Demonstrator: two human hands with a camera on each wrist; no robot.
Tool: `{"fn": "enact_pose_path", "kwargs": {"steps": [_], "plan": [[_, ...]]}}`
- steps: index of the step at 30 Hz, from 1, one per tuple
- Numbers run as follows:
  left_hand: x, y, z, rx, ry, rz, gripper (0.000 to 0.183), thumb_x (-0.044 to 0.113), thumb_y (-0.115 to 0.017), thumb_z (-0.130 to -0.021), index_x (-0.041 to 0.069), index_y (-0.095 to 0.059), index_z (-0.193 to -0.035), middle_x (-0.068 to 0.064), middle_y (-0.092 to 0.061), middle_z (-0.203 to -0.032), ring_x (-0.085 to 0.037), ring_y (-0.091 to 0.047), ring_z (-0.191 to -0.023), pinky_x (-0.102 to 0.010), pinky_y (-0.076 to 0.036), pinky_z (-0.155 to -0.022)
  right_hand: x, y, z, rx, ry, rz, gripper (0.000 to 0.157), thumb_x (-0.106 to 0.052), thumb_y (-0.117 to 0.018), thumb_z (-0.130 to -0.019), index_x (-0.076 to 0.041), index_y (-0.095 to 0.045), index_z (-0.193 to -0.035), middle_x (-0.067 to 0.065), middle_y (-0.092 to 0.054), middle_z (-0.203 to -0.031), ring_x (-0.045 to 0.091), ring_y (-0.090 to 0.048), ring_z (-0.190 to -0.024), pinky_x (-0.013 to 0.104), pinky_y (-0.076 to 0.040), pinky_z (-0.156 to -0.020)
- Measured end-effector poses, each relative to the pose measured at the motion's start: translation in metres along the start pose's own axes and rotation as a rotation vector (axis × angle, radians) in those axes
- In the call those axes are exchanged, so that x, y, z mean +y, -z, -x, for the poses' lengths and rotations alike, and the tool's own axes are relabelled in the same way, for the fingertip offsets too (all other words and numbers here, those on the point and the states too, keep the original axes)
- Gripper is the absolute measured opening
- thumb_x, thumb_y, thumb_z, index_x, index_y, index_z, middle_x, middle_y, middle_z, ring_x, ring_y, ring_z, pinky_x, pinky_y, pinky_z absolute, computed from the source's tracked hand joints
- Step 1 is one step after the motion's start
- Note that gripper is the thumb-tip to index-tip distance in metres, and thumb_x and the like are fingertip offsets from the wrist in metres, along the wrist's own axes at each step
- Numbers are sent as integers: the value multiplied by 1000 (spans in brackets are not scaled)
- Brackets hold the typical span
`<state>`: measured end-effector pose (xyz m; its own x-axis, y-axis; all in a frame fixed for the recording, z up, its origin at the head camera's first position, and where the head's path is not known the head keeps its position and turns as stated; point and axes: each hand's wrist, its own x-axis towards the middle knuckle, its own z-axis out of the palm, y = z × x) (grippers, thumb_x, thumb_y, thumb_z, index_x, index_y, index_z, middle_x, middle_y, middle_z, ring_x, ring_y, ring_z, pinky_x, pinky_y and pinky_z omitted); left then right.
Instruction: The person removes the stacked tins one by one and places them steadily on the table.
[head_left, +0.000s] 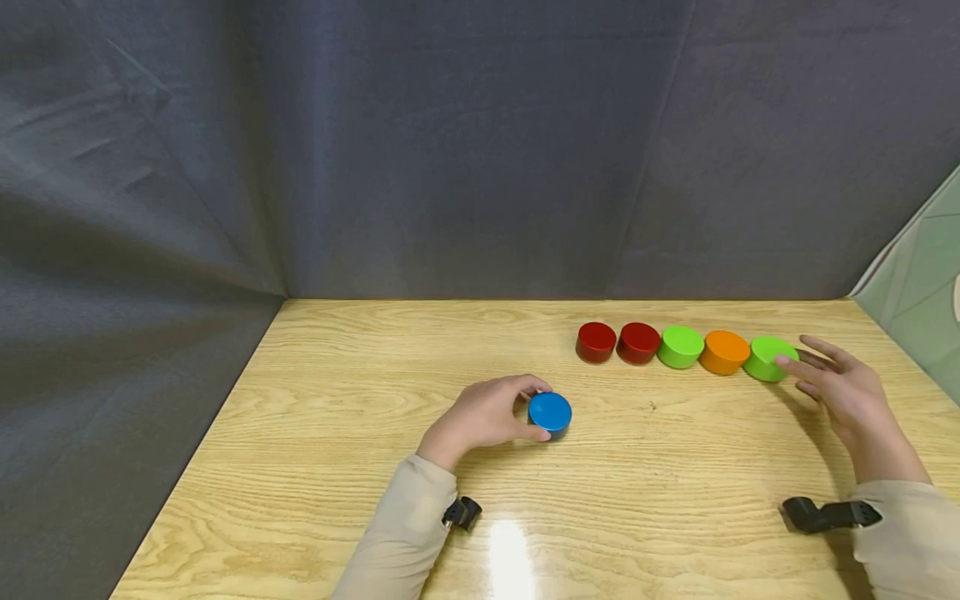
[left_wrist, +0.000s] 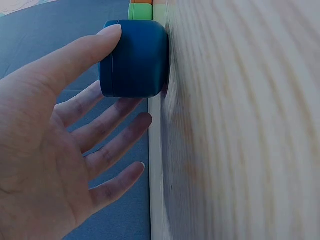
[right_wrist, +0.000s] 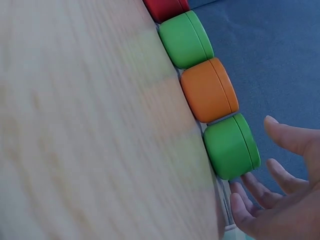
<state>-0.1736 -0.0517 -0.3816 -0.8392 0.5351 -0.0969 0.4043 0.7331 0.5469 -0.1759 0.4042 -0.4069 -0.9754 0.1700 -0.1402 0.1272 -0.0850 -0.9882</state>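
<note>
On the wooden table, my left hand (head_left: pixel 486 414) pinches a blue round lidded tin (head_left: pixel 550 411) between thumb and fingers. In the left wrist view the thumb lies on the side of the blue tin (left_wrist: pixel 135 60), while the other fingers spread out beyond and below it. My right hand (head_left: pixel 847 392) is at the right end of a row of tins, fingers loosely spread beside the last green tin (head_left: pixel 765 362). From the right wrist, the fingertips appear close to the green tin (right_wrist: pixel 230 147), with the thumb apart from it.
Leftward from that green tin, the touching row continues with an orange tin (head_left: pixel 723 354), another green tin (head_left: pixel 680 348), a dark red tin (head_left: pixel 638 344) and a second red tin (head_left: pixel 596 343). Grey cloth (head_left: pixel 465 150) hangs behind the table (head_left: pixel 337 400) and along its left side.
</note>
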Motion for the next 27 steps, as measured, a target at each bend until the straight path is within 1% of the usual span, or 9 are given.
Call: {"fn": "enact_pose_path", "kwargs": {"steps": [3, 5, 11, 15, 18, 22, 25, 26, 27], "plan": [[0, 0, 1, 11, -9, 0, 58, 42, -82, -81, 27, -60, -133, 8, -65, -120, -10, -59, -111, -35, -47, -92, -3, -1, 2, 0, 31, -20, 44, -7, -69, -93, -27, -50, -127, -24, -61, -96, -8, -61, -83, 12, -51, -69], [1, 0, 1, 18, -16, 1, 57, 42, -82, -82, 26, -60, -132, 8, -65, -120, -10, -59, -111, -35, -48, -91, -5, -2, 4, -2, 48, -30, 40, -6, -68, -93, -28, -52, -122, -23, -65, -96, -8, -62, -83, 12, -51, -68], [2, 3, 1, 39, -22, -1, 57, 42, -81, -82, 26, -60, -133, 8, -65, -120, -12, -60, -111, -37, -48, -90, -12, -7, 9, -8, 62, -16, 49, -7, -68, -94, -27, -50, -134, -25, -66, -98, -11, -61, -85, 9, -49, -70], [2, 5, 1, 53, -19, -1, 57, 42, -81, -83, 27, -60, -133, 8, -64, -122, -11, -59, -112, -38, -48, -91, -15, -10, 11, 17, 49, 69, 63, -13, -70, -94, -29, -42, -147, -31, -63, -100, -14, -54, -93, 6, -42, -83], [2, 6, 1, 65, -14, 7, 57, 42, -80, -83, 28, -60, -134, 8, -64, -123, -12, -59, -113, -39, -47, -91, -16, -11, 12, 33, 43, 113, 72, -17, -72, -93, -28, -34, -154, -34, -61, -100, -13, -51, -93, 4, -37, -85], [2, 5, 1, 82, -2, 7, 57, 43, -80, -83, 27, -60, -134, 7, -64, -123, -12, -59, -113, -39, -47, -92, -18, -13, 13, 49, 49, 101, 69, -17, -73, -92, -29, -39, -151, -34, -62, -99, -15, -53, -87, 5, -37, -91], [2, 5, 0, 92, 6, 0, 57, 44, -79, -83, 28, -59, -135, 8, -64, -123, -11, -59, -113, -40, -47, -92, -20, -16, 14, 66, 56, 117, 65, -18, -73, -92, -31, -43, -147, -34, -62, -98, -14, -52, -91, 5, -31, -99], [2, 4, 0, 96, 7, 0, 57, 45, -79, -83, 28, -59, -134, 8, -64, -123, -11, -59, -113, -40, -47, -92, -20, -18, 15, 70, 57, 132, 63, -19, -73, -92, -33, -44, -146, -35, -62, -99, -13, -50, -94, 4, -27, -100], [2, 4, 0, 100, 8, 3, 57, 45, -79, -83, 28, -59, -134, 8, -64, -123, -12, -59, -113, -41, -47, -92, -21, -19, 15, 72, 66, 129, 59, -18, -73, -92, -34, -46, -142, -35, -62, -99, -13, -51, -95, 4, -28, -99]]}}
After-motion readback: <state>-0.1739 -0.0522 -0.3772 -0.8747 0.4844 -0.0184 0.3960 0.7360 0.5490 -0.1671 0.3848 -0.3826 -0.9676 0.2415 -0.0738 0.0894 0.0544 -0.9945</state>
